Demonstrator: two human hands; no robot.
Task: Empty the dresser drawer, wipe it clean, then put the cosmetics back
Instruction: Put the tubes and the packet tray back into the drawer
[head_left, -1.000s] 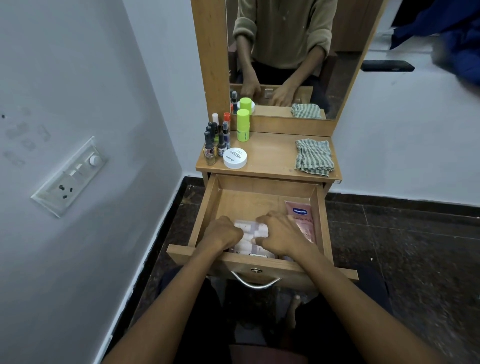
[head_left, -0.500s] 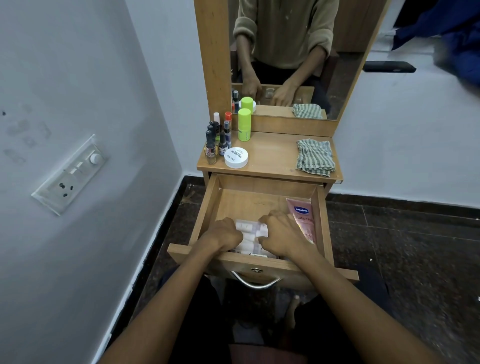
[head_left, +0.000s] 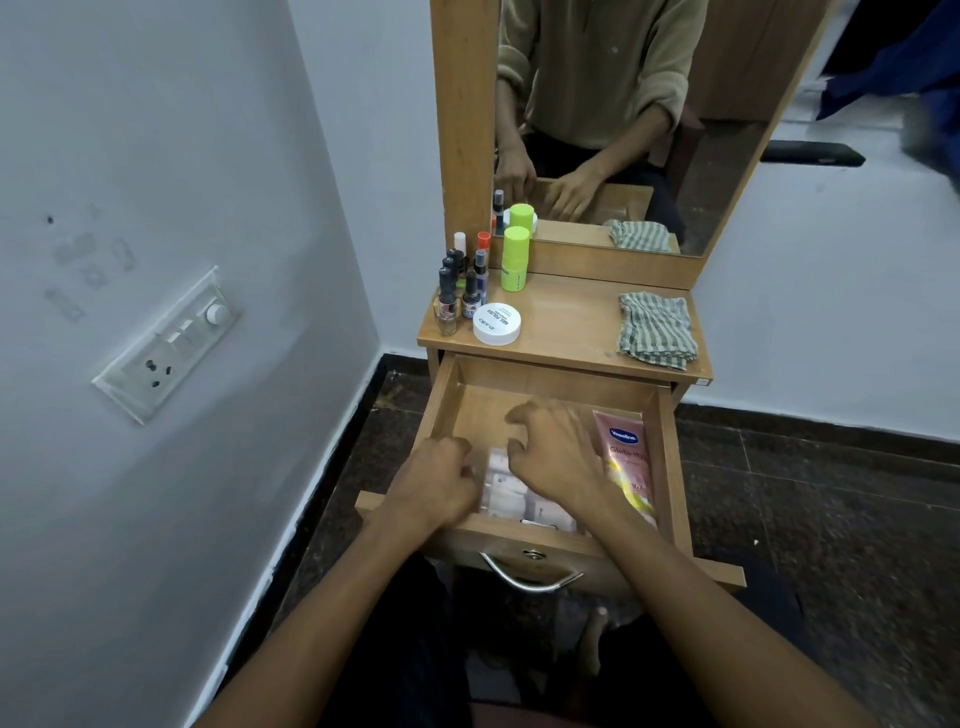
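Pink tube (head_left: 626, 460) just beside right hand (head_left: 558, 457).

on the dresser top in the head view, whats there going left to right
nail polish bottles → white round jar → lime green stick → striped cloth

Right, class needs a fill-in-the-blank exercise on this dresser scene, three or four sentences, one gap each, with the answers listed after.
1. The pink Vaseline tube lies along the ____ side of the open drawer.
2. The striped cloth lies on the dresser ____.
3. The bottle standing by the mirror is bright ____.
4. The round white jar sits in front of the nail polish ____.

Missing words: right; top; green; bottles
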